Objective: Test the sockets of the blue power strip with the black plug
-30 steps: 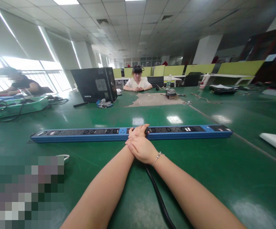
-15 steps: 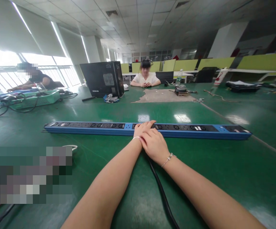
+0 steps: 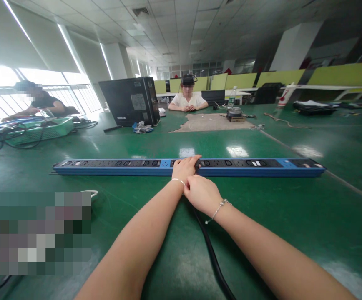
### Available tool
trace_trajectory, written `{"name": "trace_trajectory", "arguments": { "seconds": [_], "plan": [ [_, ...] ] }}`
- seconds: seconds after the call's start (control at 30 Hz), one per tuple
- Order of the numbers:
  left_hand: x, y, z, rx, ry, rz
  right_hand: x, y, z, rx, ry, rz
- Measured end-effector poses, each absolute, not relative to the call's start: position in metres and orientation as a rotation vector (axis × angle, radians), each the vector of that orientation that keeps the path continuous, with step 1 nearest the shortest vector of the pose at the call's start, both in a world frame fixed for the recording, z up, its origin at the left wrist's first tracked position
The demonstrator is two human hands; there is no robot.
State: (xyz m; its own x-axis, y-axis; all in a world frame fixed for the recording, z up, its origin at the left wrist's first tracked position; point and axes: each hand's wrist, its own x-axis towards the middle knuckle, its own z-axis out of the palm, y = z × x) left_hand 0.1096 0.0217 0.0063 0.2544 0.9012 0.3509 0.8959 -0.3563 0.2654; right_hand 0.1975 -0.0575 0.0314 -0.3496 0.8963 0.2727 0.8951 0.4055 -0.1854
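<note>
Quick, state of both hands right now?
Left hand: on the blue power strip; can't tell whether it grips anything.
Right hand: fingers curled at the left wrist; can't tell if it holds anything.

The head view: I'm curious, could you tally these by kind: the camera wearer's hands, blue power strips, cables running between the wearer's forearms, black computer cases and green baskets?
Hands: 2, left hand and right hand
Blue power strip: 1
Cable: 1
Black computer case: 1
Green basket: 1
Total: 6

glossy tabletop, smooth-sided power strip
</note>
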Motion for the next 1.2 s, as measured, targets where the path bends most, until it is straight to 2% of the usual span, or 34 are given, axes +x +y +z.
{"name": "trace_trajectory", "arguments": {
  "seconds": [0.3,0.43,0.53,0.7,0.87,1.1,1.2],
  "plan": [
    [0.108,0.023,0.005,2.510,1.758,0.791,0.207,-0.056,0.027,-1.482,-2.381,0.172],
    [0.109,0.020,0.005,2.502,1.786,0.839,0.243,-0.022,0.023,-1.503,-1.965,-0.103],
    [0.111,0.019,0.004,2.496,1.817,0.876,0.267,0.001,0.006,-1.439,-1.900,-0.302],
    [0.112,0.019,0.002,2.503,1.826,0.892,0.272,0.014,-0.018,-1.524,-1.984,-0.277],
    [0.113,0.020,0.001,2.490,1.820,0.928,0.268,0.015,-0.019,-1.580,-1.979,-0.232],
    [0.113,0.021,-0.009,2.520,1.758,1.102,0.266,0.016,-0.018,-1.591,-1.937,-0.211],
    [0.118,0.024,0.000,2.447,1.647,1.363,0.262,0.016,-0.017,-1.611,-1.908,-0.201]
  ]
}}
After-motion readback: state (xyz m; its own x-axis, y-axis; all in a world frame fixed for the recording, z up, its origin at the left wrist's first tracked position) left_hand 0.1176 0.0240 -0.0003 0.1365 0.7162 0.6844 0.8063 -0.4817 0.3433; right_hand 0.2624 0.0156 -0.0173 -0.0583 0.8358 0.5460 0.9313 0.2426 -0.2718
